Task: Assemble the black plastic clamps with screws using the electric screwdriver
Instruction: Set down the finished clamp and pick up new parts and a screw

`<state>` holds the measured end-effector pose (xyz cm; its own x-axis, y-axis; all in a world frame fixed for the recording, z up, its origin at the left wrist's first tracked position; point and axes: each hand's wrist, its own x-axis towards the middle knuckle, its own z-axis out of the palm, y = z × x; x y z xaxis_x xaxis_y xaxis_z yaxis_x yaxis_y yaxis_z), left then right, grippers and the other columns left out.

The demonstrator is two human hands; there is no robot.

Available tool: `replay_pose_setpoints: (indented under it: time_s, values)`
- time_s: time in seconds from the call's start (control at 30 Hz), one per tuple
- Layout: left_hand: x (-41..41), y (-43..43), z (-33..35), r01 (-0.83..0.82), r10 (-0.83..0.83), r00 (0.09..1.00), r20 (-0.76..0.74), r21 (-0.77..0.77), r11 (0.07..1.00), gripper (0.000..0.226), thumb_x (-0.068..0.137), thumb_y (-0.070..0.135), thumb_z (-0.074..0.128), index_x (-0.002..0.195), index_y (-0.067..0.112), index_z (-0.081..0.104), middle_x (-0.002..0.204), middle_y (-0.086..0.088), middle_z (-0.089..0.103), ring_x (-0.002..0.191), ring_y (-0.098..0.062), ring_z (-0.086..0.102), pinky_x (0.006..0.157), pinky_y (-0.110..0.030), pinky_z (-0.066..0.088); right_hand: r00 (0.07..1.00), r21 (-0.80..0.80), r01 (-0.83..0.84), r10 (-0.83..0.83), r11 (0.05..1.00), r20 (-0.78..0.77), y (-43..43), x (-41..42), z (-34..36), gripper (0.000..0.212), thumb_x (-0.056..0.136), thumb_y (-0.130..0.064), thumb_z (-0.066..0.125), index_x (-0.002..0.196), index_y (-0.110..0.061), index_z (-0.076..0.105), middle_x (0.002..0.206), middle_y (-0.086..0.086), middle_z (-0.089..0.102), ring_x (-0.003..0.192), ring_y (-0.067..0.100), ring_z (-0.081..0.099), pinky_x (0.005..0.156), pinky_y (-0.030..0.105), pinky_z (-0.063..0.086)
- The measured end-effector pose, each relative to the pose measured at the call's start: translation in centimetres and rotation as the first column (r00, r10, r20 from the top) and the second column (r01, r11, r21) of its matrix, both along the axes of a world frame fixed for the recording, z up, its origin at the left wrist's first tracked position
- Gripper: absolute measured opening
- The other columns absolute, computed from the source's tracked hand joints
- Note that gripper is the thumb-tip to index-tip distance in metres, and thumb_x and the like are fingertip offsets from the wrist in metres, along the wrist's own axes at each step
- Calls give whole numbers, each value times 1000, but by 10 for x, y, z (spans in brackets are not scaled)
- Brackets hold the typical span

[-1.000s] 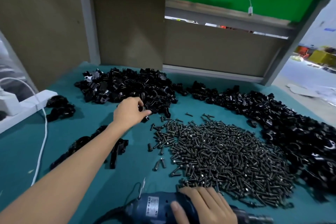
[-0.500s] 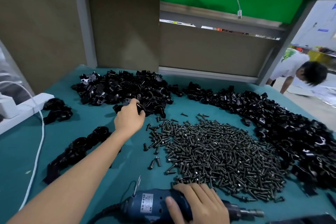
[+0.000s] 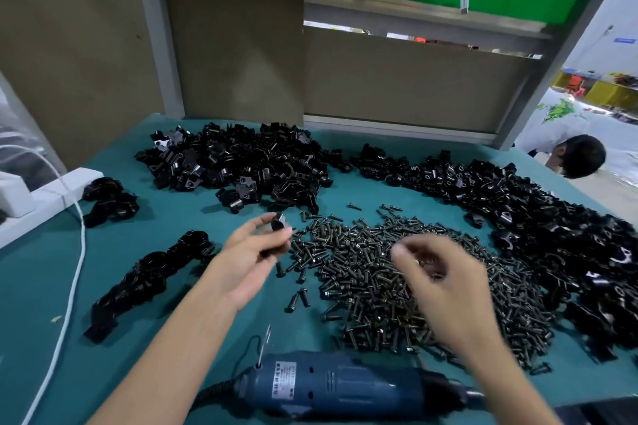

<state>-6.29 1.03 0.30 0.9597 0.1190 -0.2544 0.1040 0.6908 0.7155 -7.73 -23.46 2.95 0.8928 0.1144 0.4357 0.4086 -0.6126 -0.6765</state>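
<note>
Head view: left hand (image 3: pixel 252 252) pinches small glossy black clamp (image 3: pixel 277 226) at fingertips, above teal table (image 3: pixel 165 217), just left of screw pile (image 3: pixel 373 272). Right hand (image 3: pixel 438 283) blurred, fingers curled over pile; whether it holds a screw unclear. Blue electric screwdriver (image 3: pixel 338 386) lies on its side at near edge. Clamp heaps (image 3: pixel 241 162) behind.

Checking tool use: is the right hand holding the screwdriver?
No; the right hand is over the screws, the screwdriver lies on the table.
</note>
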Motion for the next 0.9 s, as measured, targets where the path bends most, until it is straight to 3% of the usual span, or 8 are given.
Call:
replay_pose_setpoints:
  time_s: [0.1, 0.23, 0.37, 0.47, 0.63, 0.7, 0.8, 0.9]
  values:
    - [-8, -8, -8, 29, -29, 1000, -1, 63, 998, 48, 61, -7, 68, 107, 5, 61, 100, -9, 60, 85, -16, 59, 73, -28, 49, 975, -83, 185, -194, 979, -112, -31, 79, 8, 16, 89, -34, 65, 99, -23, 70, 90, -12, 67, 84, 8, 63, 76, 29, 49]
    - [-7, -8, -14, 50, -51, 998, 32, 37, 998, 40, 67, 2, 72, 106, 5, 63, 90, -6, 57, 70, -12, 56, 62, -20, 53, 904, -170, 313, -348, 934, -250, -64, 162, -4, 20, 90, -24, 66, 107, -15, 69, 101, 4, 70, 89, 24, 64, 83, 40, 54]
    - [-6, -12, -16, 100, -101, 994, 47, 21, 995, 29, 74, 8, 70, 102, 4, 69, 92, -5, 64, 78, -13, 58, 71, -27, 54, 857, -392, 328, -445, 860, -259, -78, 212, -14, 36, 90, -21, 66, 123, -7, 63, 102, 13, 69, 86, 29, 59, 81, 37, 53]
    - [-6, -15, -18, 129, -129, 992, -11, 9, 992, 38, 85, 20, 64, 117, -1, 64, 102, -11, 67, 85, -18, 60, 74, -29, 56, 875, -459, 297, -431, 837, -220, -71, 234, -21, 43, 88, -17, 66, 129, -5, 58, 99, 18, 68, 82, 31, 57, 74, 35, 48]
    - [-3, -12, -25, 101, -105, 994, -41, -74, 992, 40, 96, 28, 45, 101, 1, 75, 66, -7, 53, 59, -17, 56, 51, -27, 50, 952, -550, 96, -239, 830, -194, -36, 267, -24, 52, 90, -6, 58, 141, -9, 46, 119, 25, 61, 73, 28, 55, 64, 34, 43]
    - [-2, -12, -27, 109, -115, 992, -61, -93, 990, 46, 100, 33, 41, 97, 2, 76, 64, -4, 46, 53, -14, 47, 47, -24, 42, 959, -618, 28, -197, 786, -206, -25, 281, -25, 55, 92, -3, 53, 146, -11, 42, 133, 25, 52, 87, 30, 57, 70, 37, 46]
    - [0, -10, -27, 168, -175, 983, -57, -120, 978, 56, 89, 50, 42, 101, 6, 76, 66, -4, 45, 54, -12, 42, 50, -24, 36, 949, -744, -4, -233, 668, -214, -15, 300, -33, 55, 96, -7, 50, 149, -13, 37, 140, 24, 47, 128, 41, 42, 100, 45, 43]
    - [0, -9, -27, 203, -210, 977, -39, -130, 971, 55, 86, 52, 48, 104, 8, 75, 68, -4, 47, 59, -13, 41, 57, -26, 37, 942, -723, 87, -293, 685, -165, -8, 311, -39, 43, 99, -15, 53, 140, -7, 47, 130, 24, 54, 132, 40, 38, 100, 49, 43]
